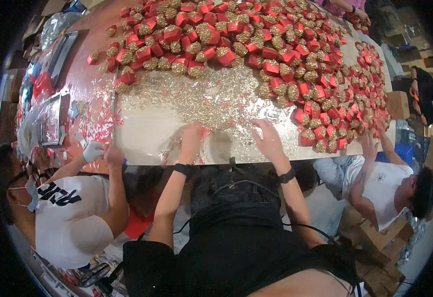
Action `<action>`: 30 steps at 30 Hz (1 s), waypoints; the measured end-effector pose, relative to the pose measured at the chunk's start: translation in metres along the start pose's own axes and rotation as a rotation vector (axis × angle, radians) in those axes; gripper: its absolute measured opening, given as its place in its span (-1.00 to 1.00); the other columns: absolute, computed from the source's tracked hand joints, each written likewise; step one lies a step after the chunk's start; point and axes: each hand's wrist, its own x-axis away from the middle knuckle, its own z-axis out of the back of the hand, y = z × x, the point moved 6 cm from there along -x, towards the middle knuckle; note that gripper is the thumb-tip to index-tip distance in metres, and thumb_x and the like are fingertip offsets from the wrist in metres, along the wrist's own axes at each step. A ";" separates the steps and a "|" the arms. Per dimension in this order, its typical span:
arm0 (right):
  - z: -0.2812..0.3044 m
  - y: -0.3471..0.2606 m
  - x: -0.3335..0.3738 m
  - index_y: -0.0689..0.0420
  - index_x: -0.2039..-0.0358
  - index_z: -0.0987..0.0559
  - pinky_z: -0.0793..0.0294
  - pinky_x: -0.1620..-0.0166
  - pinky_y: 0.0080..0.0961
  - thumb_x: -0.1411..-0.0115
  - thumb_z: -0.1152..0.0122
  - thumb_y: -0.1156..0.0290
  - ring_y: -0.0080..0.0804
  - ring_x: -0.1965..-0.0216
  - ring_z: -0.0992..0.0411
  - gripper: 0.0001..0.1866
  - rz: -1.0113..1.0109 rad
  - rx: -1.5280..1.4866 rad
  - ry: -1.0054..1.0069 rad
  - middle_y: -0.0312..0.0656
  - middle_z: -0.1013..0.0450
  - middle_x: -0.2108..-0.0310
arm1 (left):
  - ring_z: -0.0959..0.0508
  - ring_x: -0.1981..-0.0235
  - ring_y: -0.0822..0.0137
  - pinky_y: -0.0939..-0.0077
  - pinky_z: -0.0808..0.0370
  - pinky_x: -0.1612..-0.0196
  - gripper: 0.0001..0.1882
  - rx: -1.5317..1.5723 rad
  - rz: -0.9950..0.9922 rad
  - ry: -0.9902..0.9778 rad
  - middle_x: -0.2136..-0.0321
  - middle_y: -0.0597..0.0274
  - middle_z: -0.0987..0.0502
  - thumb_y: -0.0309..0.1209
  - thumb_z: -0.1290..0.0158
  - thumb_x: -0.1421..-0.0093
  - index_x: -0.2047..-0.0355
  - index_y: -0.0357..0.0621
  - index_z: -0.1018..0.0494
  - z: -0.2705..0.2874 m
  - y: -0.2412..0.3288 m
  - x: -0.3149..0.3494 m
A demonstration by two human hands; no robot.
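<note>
At the near edge of the pale tabletop (147, 131), my left hand (191, 141) rests low, with a small red scrap (203, 131) beside its fingertips. Its fingers are foreshortened, so whether they grip the scrap is unclear. My right hand (270, 143) hovers over scattered gold glitter (216, 91), its thumb and fingers apart and nothing between them. Beyond both hands lies a big heap of red faceted pieces with gold glittery cone-like tops (226, 55). The heap spreads round to the right, close to my right hand.
On the left, a co-worker in a white shirt (77, 218) wears a pale glove (93, 151); trays (51, 120) lie beyond. At right, another person (384, 185) reaches into the heap. A cardboard box (398, 105) stands past the table's right end.
</note>
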 end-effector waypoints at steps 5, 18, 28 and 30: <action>-0.008 -0.045 -0.012 0.15 0.08 -0.52 -0.37 0.00 -0.36 -0.04 -0.31 0.48 -0.20 0.04 -0.37 -0.62 0.337 -0.183 -0.059 -0.16 -0.44 0.14 | -0.54 0.14 0.18 0.35 -0.54 0.21 -0.52 0.824 -0.039 -0.024 0.13 0.03 -0.40 -0.67 -0.05 -0.07 -0.03 -0.26 -0.23 0.022 0.110 0.006; 0.020 0.016 -0.009 0.25 0.13 -0.54 -0.40 0.08 -0.56 -0.23 -0.08 0.58 -0.46 0.19 -0.45 -0.80 -0.090 -0.650 0.220 -0.16 -0.49 0.24 | -0.49 0.07 -0.05 0.20 -0.50 0.11 -0.29 0.216 0.052 -0.210 0.04 -0.16 -0.37 -0.29 -0.22 -0.07 -0.15 -0.24 -0.15 0.043 0.128 -0.125; 0.082 0.040 0.020 0.20 0.19 -0.46 -0.37 0.21 -0.60 -0.37 0.10 0.41 -0.60 0.40 -0.36 -0.82 -0.178 -0.600 0.515 -0.19 -0.47 0.35 | -0.32 -0.02 -0.12 -0.07 -0.48 0.15 -0.28 -0.348 -0.084 0.211 0.03 -0.04 -0.22 -0.28 -0.34 0.15 0.00 -0.05 -0.22 -0.001 0.129 -0.291; 0.087 0.043 0.027 0.21 0.16 -0.45 -0.33 0.34 -0.69 -0.37 0.09 0.42 -0.70 0.47 -0.30 -0.82 -0.288 -0.604 0.495 -0.24 -0.47 0.37 | -0.33 0.01 -0.12 0.00 -0.51 0.18 -0.39 -0.208 -0.027 0.235 0.10 -0.02 -0.26 -0.32 -0.33 0.17 0.15 -0.07 -0.23 -0.005 0.126 -0.281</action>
